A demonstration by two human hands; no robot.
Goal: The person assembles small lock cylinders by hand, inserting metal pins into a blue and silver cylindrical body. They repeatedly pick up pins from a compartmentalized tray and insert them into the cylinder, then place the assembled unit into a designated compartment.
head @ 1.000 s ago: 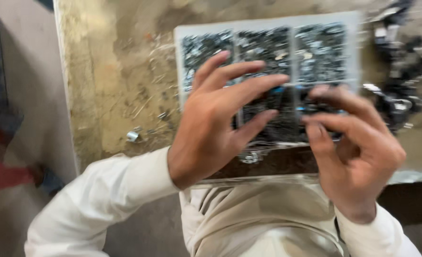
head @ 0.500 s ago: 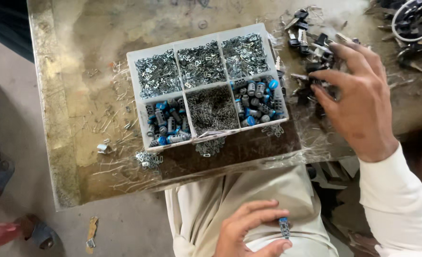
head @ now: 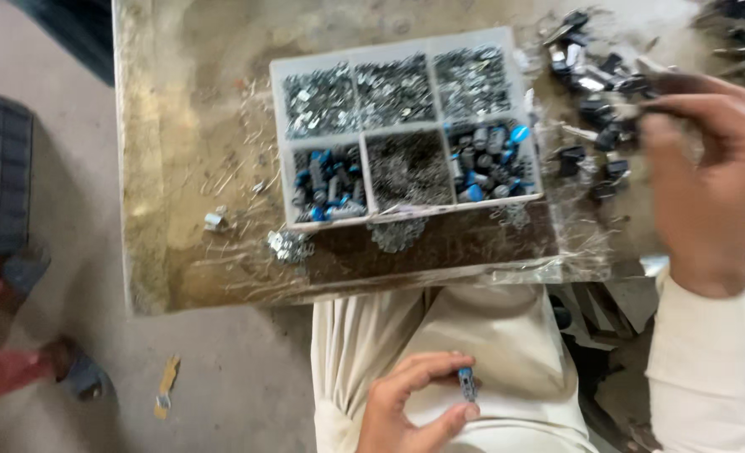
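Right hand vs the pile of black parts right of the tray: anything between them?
Nothing visible. The right hand hovers just right of the black parts, fingers pointing at them, with only bare worn tabletop around. The compartment tray sits left of the pile, out of the path. The hand is motion-blurred.

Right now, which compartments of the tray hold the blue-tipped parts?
The two outer ones of the tray's near row: near-left and near-right. The other four hold only grey metal bits.

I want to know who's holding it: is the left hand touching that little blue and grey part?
Touching. The head view shows the left hand pinching the small blue and grey part between fingertips.
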